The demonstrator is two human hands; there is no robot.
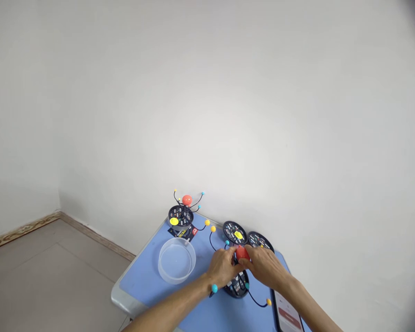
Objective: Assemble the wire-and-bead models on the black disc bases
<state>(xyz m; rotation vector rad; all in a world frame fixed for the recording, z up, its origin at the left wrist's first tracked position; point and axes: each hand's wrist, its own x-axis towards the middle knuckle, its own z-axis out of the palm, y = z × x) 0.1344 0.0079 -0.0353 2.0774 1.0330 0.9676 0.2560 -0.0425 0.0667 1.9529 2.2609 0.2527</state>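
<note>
My right hand [264,263] is closed on a shiny red ball [242,253] in the centre of a solar system model. On the other side of the ball, my left hand [222,267] grips the model close under it, though the exact contact is hidden. Curved black arms spread from the middle, tipped with a yellow ball [213,228], a blue ball [214,288] and others. Beneath both hands lies the model's round black printed base [237,286], partly covered by fingers and arms.
A similar model [180,218] stands at the table's back left, by a black printed card [180,233]. A clear round container [176,260] sits left of my hands. Two black discs [234,233] [260,240] lie behind; a phone [287,313] is under my right forearm. The wall borders the table.
</note>
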